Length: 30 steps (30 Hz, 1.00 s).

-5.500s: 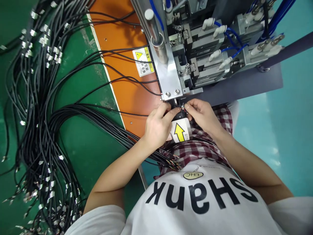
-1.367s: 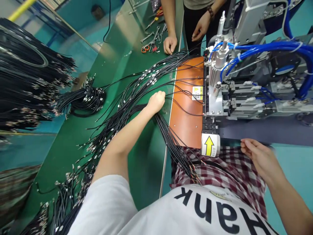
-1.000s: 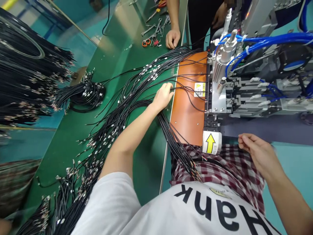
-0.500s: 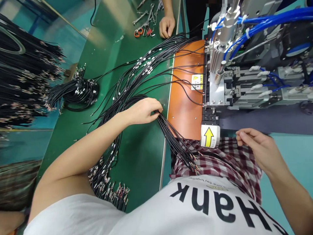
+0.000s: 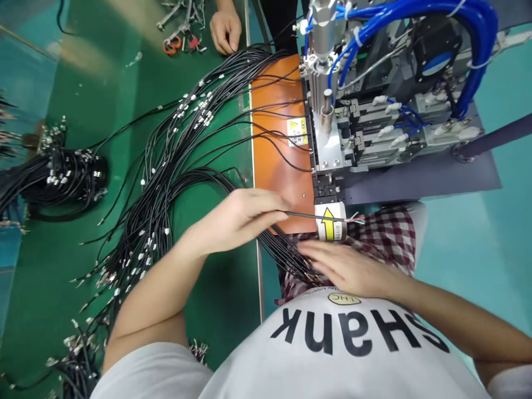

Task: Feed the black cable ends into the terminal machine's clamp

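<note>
My left hand point(image 5: 245, 218) pinches one black cable point(image 5: 313, 216) between thumb and fingers. Its stripped end, with thin coloured wires point(image 5: 355, 220), points right across the arrow label point(image 5: 330, 221). Below this hand a bundle of black cables point(image 5: 282, 252) hangs over the table edge, its bared ends by the checked cloth on my lap. Slightly blurred, my right hand point(image 5: 347, 269) has its fingers stretched out beside those ends; I see nothing held in it. Several cables run over an orange plate point(image 5: 282, 177) into the machine's clamp row point(image 5: 311, 133).
A machine point(image 5: 374, 116) with blue air hoses stands at the right. Piles of cables point(image 5: 166, 149) with white tags cover the green table point(image 5: 216, 288). A coiled cable bunch point(image 5: 70, 177) lies at left. Hand tools point(image 5: 183, 33) and another person's hand point(image 5: 225, 30) are at the far end.
My left hand has gone from the bundle to a single cable, lifting its end rightward. My right hand has come in from the right to the bundle's ends. The view has shifted.
</note>
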Tool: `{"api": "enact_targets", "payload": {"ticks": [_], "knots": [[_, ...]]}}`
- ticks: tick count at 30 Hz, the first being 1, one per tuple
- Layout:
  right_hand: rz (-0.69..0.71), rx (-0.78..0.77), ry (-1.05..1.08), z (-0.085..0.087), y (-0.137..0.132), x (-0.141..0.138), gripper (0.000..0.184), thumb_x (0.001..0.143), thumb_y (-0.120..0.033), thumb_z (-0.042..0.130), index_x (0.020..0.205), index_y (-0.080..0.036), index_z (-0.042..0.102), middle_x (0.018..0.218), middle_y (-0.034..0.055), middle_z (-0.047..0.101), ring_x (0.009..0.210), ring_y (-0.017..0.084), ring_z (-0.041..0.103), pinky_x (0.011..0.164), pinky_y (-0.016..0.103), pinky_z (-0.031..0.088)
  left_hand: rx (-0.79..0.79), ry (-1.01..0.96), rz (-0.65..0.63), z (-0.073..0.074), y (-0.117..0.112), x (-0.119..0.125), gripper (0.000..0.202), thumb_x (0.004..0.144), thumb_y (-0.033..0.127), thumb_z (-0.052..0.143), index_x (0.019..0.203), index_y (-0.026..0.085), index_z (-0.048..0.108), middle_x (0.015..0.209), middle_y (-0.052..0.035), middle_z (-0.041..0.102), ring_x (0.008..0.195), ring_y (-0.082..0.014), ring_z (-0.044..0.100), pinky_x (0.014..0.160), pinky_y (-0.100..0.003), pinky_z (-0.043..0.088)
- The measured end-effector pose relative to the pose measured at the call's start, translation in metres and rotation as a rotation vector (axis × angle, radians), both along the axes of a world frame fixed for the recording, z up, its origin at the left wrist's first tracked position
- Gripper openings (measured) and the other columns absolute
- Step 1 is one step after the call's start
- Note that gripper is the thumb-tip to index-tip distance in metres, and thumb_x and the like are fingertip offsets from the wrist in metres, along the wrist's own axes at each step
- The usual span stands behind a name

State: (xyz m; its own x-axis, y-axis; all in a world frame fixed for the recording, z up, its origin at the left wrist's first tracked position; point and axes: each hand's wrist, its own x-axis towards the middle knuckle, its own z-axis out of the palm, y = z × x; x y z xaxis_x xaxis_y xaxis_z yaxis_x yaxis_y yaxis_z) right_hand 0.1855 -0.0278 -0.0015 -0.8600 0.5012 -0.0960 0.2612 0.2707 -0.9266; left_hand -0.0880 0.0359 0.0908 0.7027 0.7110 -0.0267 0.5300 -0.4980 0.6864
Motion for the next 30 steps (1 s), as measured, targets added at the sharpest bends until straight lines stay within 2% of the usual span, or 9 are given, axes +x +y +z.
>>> {"api": "enact_targets", "payload": {"ticks": [2,6,9,12,15,20,23,27,30], "knots": [[0.004,-0.141,0.036,-0.006,-0.003,0.0,0.038,0.102,-0.029,0.049,0.135,-0.021,0.064,0.146,0.0115,0.061,0.132,0.029,0.061,0.114,0.049,0.049,0.053,0.059,0.0,-0.025,0.0,0.009,0.02,0.104,0.026,0.048,0.11,0.017,0.065,0.097,-0.0073,0.073,0.089,-0.0185,0.068,0.08,-0.029,0.049],[-0.601,-0.474,0.101,-0.018,0.01,0.022,0.026,0.092,-0.04,0.069,0.108,-0.02,0.071,0.1,0.0078,0.078,0.087,0.022,0.077,0.074,0.033,0.063,0.135,0.1,0.066,-0.074,-0.009,0.015,0.022,0.105,0.024,0.044,0.113,0.016,0.063,0.104,-0.009,0.072,0.089,-0.0182,0.066,0.081,-0.03,0.048],[-0.829,-0.531,0.189,-0.021,0.023,0.03,0.034,0.085,-0.04,0.078,0.112,-0.021,0.068,0.094,0.005,0.075,0.078,0.019,0.076,0.064,0.027,0.061,0.198,0.14,0.091,-0.089,-0.012,0.008,0.022,0.104,0.024,0.045,0.113,0.016,0.063,0.099,-0.0085,0.07,0.085,-0.0185,0.063,0.08,-0.032,0.048],[-0.843,-0.452,0.266,-0.02,0.031,0.019,0.024,0.087,-0.038,0.075,0.102,-0.02,0.07,0.089,0.0042,0.075,0.076,0.018,0.075,0.069,0.03,0.062,0.293,0.218,0.112,-0.086,-0.012,0.013,0.021,0.102,0.025,0.048,0.109,0.015,0.064,0.096,-0.0095,0.069,0.085,-0.0213,0.061,0.079,-0.036,0.046],[-0.807,-0.345,0.28,-0.016,0.035,0.008,0.015,0.092,-0.035,0.07,0.095,-0.02,0.069,0.083,0.0034,0.075,0.075,0.019,0.076,0.07,0.032,0.062,0.328,0.236,0.116,-0.074,-0.011,0.04,0.024,0.1,0.03,0.051,0.114,0.014,0.063,0.103,-0.0119,0.069,0.093,-0.0255,0.06,0.082,-0.041,0.046],[-0.827,-0.165,0.255,-0.006,0.041,0.019,0.017,0.091,-0.029,0.072,0.107,-0.023,0.07,0.084,0.0014,0.075,0.073,0.017,0.073,0.074,0.032,0.06,0.046,-0.05,0.109,-0.06,-0.001,0.082,0.022,0.104,0.025,0.046,0.11,0.014,0.064,0.102,-0.0087,0.072,0.09,-0.0179,0.066,0.081,-0.031,0.052],[-0.867,-0.315,0.28,-0.003,0.048,0.033,0.023,0.09,-0.032,0.073,0.111,-0.023,0.07,0.087,0.0014,0.075,0.07,0.014,0.071,0.068,0.028,0.057,-0.05,-0.15,0.242,-0.061,0.003,0.086,0.015,0.101,0.022,0.054,0.104,0.016,0.068,0.098,-0.0047,0.074,0.082,-0.0129,0.068,0.073,-0.024,0.053],[-0.842,-0.601,0.345,-0.005,0.062,0.037,0.02,0.091,-0.039,0.072,0.087,-0.02,0.072,0.079,0.0008,0.071,0.062,0.009,0.063,0.056,0.022,0.047,-0.016,-0.193,0.323,-0.064,0.002,0.087,0.01,0.096,0.022,0.063,0.099,0.017,0.07,0.091,-0.0031,0.075,0.076,-0.0121,0.068,0.068,-0.022,0.052],[-0.778,-0.735,0.41,-0.007,0.069,0.032,0.02,0.088,-0.038,0.076,0.084,-0.019,0.071,0.075,-0.0008,0.069,0.06,0.007,0.06,0.055,0.02,0.044,0.026,-0.209,0.352,-0.065,0.0,0.09,0.009,0.095,0.022,0.064,0.097,0.016,0.071,0.087,-0.0033,0.075,0.075,-0.0125,0.068,0.068,-0.023,0.052]]}}
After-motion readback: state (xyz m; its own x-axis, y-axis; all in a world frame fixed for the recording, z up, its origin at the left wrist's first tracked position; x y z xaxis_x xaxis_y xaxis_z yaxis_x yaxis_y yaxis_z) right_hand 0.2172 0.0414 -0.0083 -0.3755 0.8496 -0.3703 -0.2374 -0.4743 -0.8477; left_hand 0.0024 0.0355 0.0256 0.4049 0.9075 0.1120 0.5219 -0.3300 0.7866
